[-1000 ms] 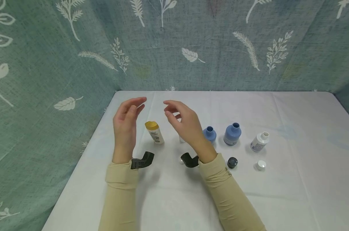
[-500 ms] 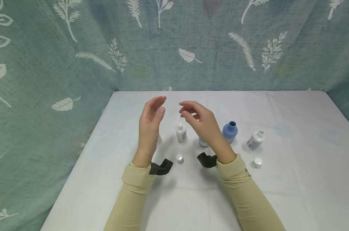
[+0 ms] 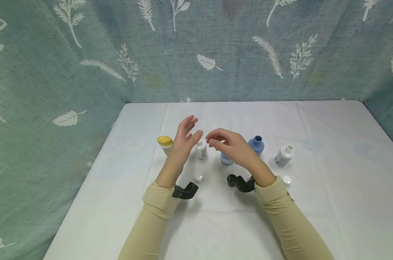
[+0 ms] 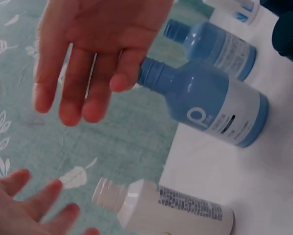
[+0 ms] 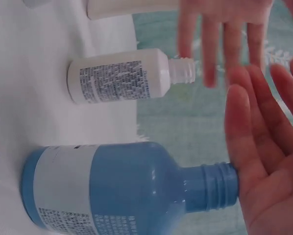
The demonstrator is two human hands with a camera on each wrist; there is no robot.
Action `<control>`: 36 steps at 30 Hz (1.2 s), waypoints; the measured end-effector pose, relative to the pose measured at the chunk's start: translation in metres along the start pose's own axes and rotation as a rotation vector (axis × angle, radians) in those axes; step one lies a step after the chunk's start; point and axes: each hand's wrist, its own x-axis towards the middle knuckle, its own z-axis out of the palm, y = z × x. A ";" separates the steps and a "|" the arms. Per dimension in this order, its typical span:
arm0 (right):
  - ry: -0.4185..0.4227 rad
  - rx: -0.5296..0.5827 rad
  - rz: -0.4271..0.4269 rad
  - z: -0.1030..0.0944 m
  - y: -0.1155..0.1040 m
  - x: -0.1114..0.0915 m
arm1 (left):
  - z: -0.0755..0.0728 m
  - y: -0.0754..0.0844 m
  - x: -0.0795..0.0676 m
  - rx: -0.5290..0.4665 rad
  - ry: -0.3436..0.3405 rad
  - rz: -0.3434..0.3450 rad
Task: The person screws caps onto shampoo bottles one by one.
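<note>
My left hand (image 3: 182, 144) hovers in the air, fingers spread and bent a little, just left of a small uncapped white bottle (image 3: 201, 151). Facing it, my right hand (image 3: 232, 147) hangs with loosely bent fingers and partly covers an uncapped blue bottle (image 3: 226, 159). Neither hand holds anything. In the left wrist view, the right hand's fingers (image 4: 100, 93) hang beside the neck of the blue bottle (image 4: 200, 98). The right wrist view shows the white bottle (image 5: 119, 76) upright between the table and the left hand's fingers (image 5: 210, 44).
Another uncapped blue bottle (image 3: 256, 145) and a white open bottle (image 3: 284, 156) stand to the right. A yellow-capped bottle (image 3: 165, 143) is partly behind the left forearm. A silvery white cap (image 3: 199, 178), a black cap (image 3: 231, 180) and a white cap (image 3: 286, 181) lie nearer on the white table (image 3: 199, 231).
Both hands have shifted right and lowered slightly, and are closer together. The left hand has passed over from the yellow-capped bottle to the white one. The view has turned slightly; the bottles stand as before.
</note>
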 end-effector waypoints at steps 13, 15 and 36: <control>-0.190 -0.232 -0.055 0.008 -0.007 -0.002 | -0.003 -0.017 0.006 0.165 -0.086 -0.224; -0.285 -0.314 -0.062 0.013 -0.006 -0.002 | -0.002 -0.022 0.007 0.156 -0.101 -0.246; -0.453 -0.610 -0.141 0.068 0.017 -0.003 | -0.001 -0.028 0.003 0.060 -0.070 -0.249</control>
